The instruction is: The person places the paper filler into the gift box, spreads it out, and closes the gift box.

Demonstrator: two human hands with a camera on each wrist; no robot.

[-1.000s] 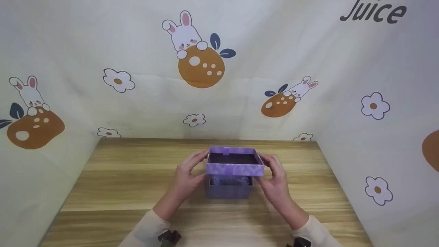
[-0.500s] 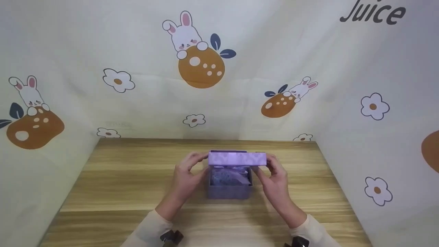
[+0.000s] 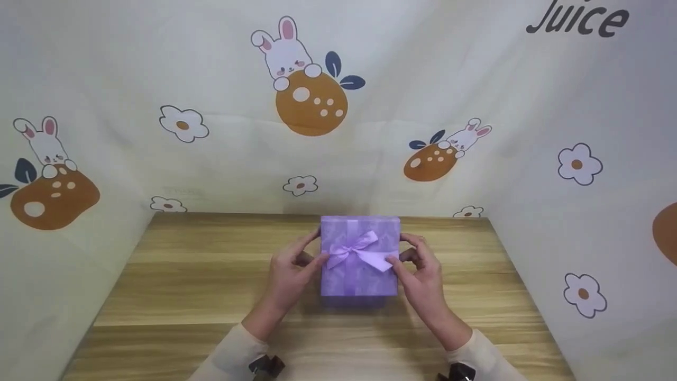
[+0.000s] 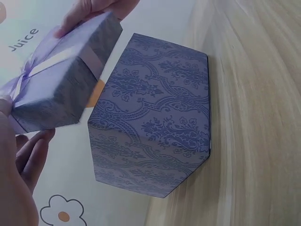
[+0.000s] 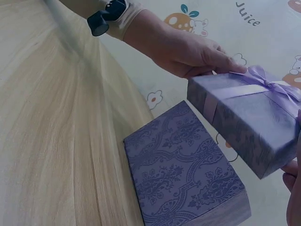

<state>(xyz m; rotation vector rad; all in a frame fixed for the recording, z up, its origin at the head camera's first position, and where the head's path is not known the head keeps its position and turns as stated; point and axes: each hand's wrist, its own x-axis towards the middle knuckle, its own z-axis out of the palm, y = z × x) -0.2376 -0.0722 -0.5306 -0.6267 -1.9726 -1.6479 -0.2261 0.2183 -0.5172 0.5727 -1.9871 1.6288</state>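
Fingers (image 3: 312, 253) of both hands pinch the lid (image 3: 359, 263) mid-frame. It just flipped bow-up. Hovering over the box (image 4: 155, 122), not seated.

A light wooden table with lengthwise grain (image 3: 185, 275) carries the work. Directly on it stands one purple patterned cardboard box base (image 4: 155, 117), near the table's middle, resting flat on its bottom, with a cartoon-printed cloth backdrop (image 3: 370, 159) along the table's far edge.

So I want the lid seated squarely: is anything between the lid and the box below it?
Nothing visible: the lid, held by both the left hand and the right hand, hangs above the box with only open air between.
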